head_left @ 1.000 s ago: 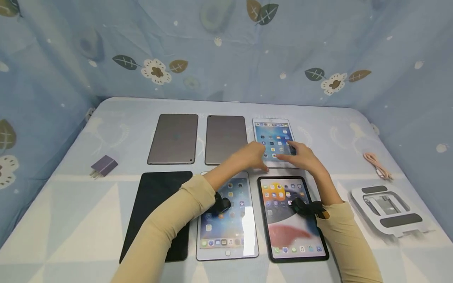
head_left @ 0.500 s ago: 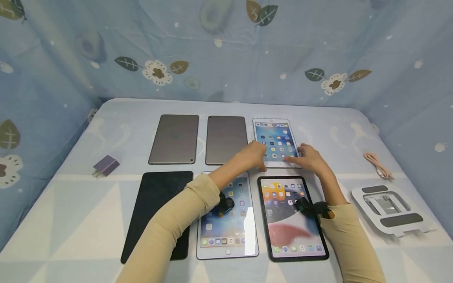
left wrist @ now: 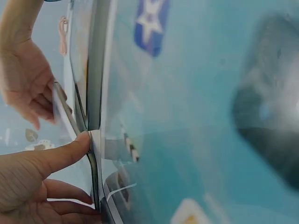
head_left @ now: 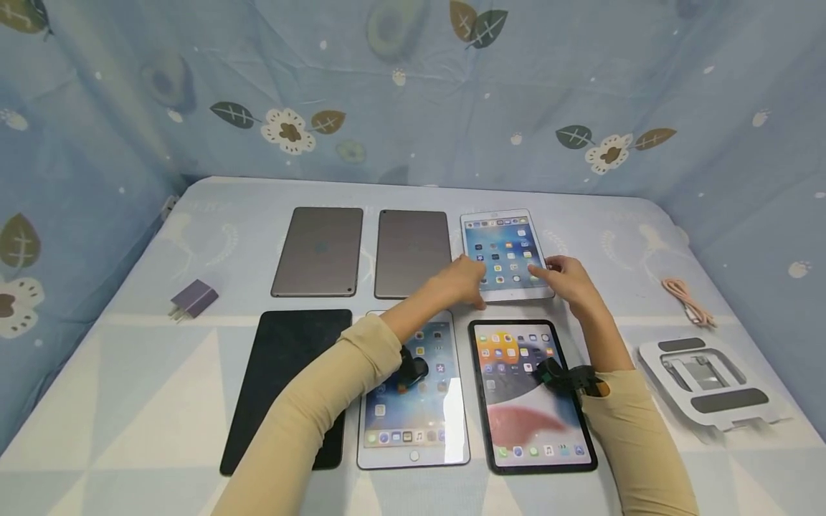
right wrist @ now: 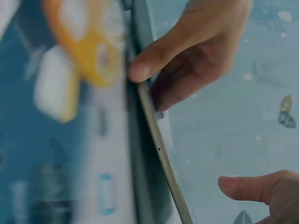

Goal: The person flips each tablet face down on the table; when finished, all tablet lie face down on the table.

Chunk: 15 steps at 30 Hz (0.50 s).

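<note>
The small white tablet (head_left: 502, 252) sits askew at the right end of the far row, beyond the black-framed tablet (head_left: 525, 405). The left hand (head_left: 461, 282) pinches its left edge and the right hand (head_left: 571, 282) grips its right edge; move both hands evenly, avoid pressing the screen (head_left: 500, 245), and maintain clearance from the adjacent grey tablet (head_left: 411, 252).

Beige sleeves (head_left: 310, 408), small black wrist cameras (head_left: 415, 369)
</note>
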Available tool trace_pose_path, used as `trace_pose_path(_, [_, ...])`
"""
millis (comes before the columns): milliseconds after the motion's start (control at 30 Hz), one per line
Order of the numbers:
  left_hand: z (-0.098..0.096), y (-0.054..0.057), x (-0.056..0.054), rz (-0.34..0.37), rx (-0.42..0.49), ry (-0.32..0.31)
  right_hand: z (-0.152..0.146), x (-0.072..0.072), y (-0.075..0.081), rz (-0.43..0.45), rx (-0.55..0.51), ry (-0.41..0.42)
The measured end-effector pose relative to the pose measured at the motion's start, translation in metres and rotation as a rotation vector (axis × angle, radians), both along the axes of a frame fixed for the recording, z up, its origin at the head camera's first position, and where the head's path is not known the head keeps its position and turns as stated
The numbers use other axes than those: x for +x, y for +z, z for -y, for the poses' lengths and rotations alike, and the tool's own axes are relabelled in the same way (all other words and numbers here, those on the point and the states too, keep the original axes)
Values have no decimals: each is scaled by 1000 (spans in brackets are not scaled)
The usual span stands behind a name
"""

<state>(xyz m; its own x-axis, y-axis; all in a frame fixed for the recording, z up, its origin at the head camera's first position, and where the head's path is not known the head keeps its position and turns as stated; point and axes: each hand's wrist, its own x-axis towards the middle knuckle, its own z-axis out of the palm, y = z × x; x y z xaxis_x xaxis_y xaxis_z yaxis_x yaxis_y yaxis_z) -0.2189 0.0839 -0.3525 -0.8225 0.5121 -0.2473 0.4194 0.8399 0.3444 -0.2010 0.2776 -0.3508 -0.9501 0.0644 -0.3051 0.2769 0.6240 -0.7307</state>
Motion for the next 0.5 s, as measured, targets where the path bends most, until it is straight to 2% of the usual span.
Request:
trace_pose_path(200, [-1, 2, -1, 35, 31, -31, 3, 2, 12, -131, -119, -9])
trace_pose_path(367, [-10, 3, 0, 13, 28, -105, 0, 6, 20, -201, -116, -25])
trace_pose_path(500, [-17, 1, 2, 7, 48, -140, -5, 10, 27, -281, -135, -20])
